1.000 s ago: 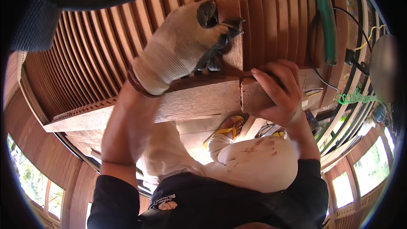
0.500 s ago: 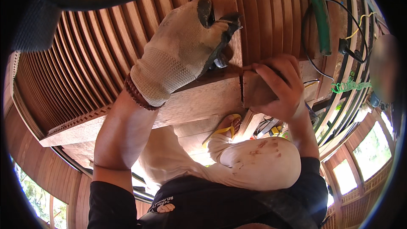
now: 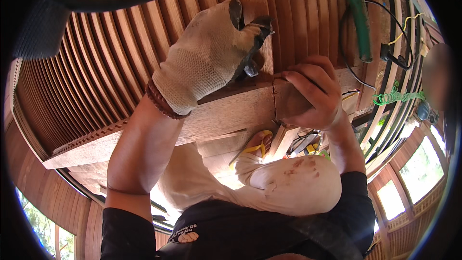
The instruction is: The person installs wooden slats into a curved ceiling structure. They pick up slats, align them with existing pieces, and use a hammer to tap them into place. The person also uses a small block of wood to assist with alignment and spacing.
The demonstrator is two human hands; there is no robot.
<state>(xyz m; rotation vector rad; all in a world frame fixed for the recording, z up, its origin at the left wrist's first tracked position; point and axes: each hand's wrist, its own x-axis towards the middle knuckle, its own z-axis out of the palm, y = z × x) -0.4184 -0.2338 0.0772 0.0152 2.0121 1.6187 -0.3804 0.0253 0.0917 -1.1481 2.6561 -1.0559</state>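
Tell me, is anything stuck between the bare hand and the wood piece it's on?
Nothing visible is. The bare right hand curls right over the wood piece, just right of the dark seam. I can't see under the palm.

Pale lettering [image 3: 187, 229] beside peach emblem [image 3: 188, 237] on black shirt [image 3: 231, 233].

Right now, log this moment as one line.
left hand: gloved, fingers curled, over slatted wooden panel, grip unclear | right hand: bare, gripping wooden block | green tube: farther right
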